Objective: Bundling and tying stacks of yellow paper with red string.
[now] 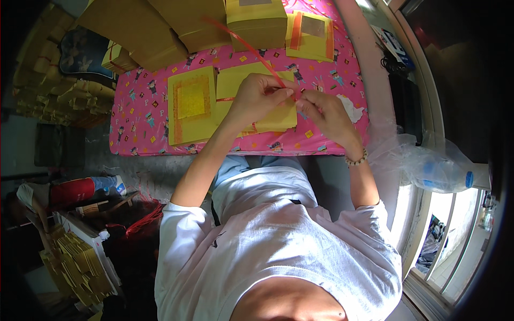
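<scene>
A stack of yellow paper [257,120] lies on the pink table in front of me, with a red plastic strip [249,47] around it. My left hand [259,99] is above the stack's right part, its thumb and fingers pinched on the strip. From there a loose end of the strip rises up and to the left. Close beside it, my right hand [326,115] is closed at the strip by the stack's right edge; its fingertips partly hide what they grip. Left of the stack lies another yellow paper pile [176,99] with an orange-edged golden square [194,99] on top.
Tall yellow-brown paper stacks [201,24] line the table's far side. A smaller bundle [324,40] with orange bands lies at the far right. White crumpled material [350,108] is near my right hand. A clear plastic bag [439,166] hangs at right; red strips [142,219] lie lower left.
</scene>
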Motion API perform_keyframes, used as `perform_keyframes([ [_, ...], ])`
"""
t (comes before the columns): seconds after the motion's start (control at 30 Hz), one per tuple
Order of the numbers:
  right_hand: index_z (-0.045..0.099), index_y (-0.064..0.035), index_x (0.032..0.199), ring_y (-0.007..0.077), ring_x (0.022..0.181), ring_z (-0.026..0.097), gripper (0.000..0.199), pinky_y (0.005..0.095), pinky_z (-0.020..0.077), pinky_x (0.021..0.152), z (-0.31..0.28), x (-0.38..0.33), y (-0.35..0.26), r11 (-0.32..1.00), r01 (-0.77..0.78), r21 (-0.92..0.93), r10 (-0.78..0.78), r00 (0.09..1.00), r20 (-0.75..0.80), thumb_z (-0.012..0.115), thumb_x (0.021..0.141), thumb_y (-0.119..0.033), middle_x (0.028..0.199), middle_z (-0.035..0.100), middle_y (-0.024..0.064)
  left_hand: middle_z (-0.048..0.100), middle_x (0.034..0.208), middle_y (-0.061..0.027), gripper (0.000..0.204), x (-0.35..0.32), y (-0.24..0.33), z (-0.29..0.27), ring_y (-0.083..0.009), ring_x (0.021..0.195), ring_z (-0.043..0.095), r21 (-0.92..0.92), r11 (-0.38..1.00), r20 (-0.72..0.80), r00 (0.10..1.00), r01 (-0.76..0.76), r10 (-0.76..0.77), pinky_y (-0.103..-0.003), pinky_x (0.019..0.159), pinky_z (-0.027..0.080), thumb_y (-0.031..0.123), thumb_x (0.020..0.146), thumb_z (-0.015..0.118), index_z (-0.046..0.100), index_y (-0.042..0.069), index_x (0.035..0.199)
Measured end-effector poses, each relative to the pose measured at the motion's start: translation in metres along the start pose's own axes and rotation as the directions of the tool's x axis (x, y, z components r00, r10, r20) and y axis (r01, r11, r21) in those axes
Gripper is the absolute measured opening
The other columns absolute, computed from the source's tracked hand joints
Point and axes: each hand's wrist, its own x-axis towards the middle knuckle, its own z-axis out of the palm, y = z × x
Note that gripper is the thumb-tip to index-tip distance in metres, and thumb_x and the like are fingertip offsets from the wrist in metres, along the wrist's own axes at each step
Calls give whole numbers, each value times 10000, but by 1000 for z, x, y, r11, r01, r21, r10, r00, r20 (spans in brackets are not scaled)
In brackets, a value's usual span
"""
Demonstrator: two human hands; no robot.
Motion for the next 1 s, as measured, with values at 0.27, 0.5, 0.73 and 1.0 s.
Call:
perform_keyframes([
  [0.27, 592, -11, 977, 44, 602, 500, 222, 208, 416, 516, 17, 25, 33, 797, -256, 547, 254, 964, 80, 483, 966, -204, 745, 548, -23, 671, 950, -39, 311, -5, 3, 4, -236, 744, 659, 819, 307, 230, 767, -485, 599, -325, 582, 535, -6, 712, 640, 606, 106, 1001],
  [0.5, 569, -27, 980, 7, 569, 394, 198, 184, 348, 464, 17, 27, 50, 693, -340, 636, 188, 936, 296, 479, 972, -203, 711, 428, -44, 667, 950, -40, 331, -1, -7, 4, -227, 756, 663, 777, 348, 155, 696, -524, 701, -310, 589, 542, -53, 738, 619, 587, 111, 1023],
  [0.73, 541, -9, 903, 223, 718, 510, 130, 320, 423, 590, 3, 30, 21, 981, 167, 98, -146, 971, -191, 552, 900, -138, 851, 476, 104, 674, 953, -52, 229, -2, -10, 1, -227, 784, 671, 712, 462, 84, 718, -529, 691, -301, 612, 550, -52, 744, 634, 619, 72, 936],
  [1.0, 513, -6, 748, 264, 705, 523, 228, 365, 413, 590, -11, 35, 22, 983, 183, -7, -182, 974, -137, 629, 841, -180, 798, 482, 104, 685, 933, -69, 160, -6, -1, 4, -214, 804, 680, 637, 586, 65, 792, -501, 607, -289, 652, 556, -23, 767, 637, 642, 48, 910],
])
